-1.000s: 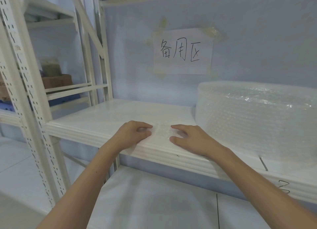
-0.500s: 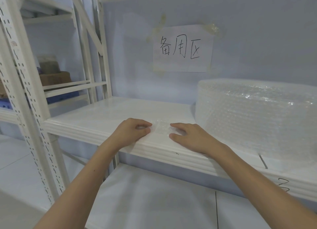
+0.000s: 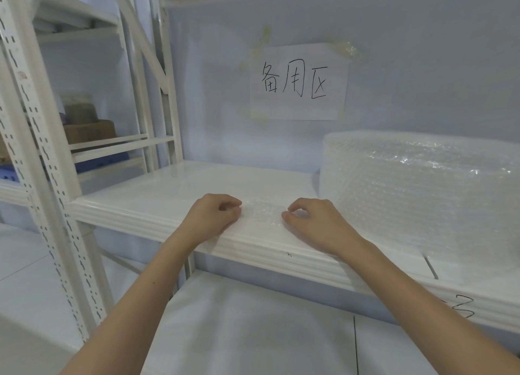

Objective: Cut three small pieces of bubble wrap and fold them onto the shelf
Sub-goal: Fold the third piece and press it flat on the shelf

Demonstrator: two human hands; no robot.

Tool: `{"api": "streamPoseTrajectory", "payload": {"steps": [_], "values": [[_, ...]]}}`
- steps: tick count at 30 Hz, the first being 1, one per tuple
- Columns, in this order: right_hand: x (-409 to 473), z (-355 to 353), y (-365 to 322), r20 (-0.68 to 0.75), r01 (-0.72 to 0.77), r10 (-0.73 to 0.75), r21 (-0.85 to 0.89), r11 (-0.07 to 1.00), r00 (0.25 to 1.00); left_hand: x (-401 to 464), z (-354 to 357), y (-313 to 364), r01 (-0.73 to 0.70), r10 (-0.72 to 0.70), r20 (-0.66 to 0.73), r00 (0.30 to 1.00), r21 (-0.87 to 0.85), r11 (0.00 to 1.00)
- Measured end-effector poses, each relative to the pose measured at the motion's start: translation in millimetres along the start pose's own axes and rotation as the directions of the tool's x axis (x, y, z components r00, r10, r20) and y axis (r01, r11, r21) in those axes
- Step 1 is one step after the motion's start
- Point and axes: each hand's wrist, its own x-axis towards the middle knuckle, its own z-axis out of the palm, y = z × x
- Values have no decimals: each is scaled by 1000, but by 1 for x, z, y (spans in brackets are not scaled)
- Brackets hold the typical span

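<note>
While curled fingertips pinch its ends, bubble wrap piece [image 3: 261,212] lies lengthwise 9-to-3 betw. left hand [image 3: 213,216] & right hand [image 3: 315,222], equally near.

A large roll of clear bubble wrap [image 3: 422,189] fills the right end of the white metal shelf [image 3: 157,194], blocking passage there. Left of it, bare shelf runs open to the perforated white steel upright [image 3: 168,99] (a diagonal brace crosses behind). The pale wall [image 3: 422,65] closes off the back; the front edge stands open.
</note>
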Motion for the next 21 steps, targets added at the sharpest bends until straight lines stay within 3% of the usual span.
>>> {"api": "streamPoseTrajectory", "payload": {"steps": [6,21], "values": [[-1,2,-3,16,16,-16,8,1000,1000,0,3,0,6,-6,-22,1000,18,1000],[0,5,-2,28,96,-96,6,995,995,2,3,-4,4,-10,-45,999,-128,992]]}}
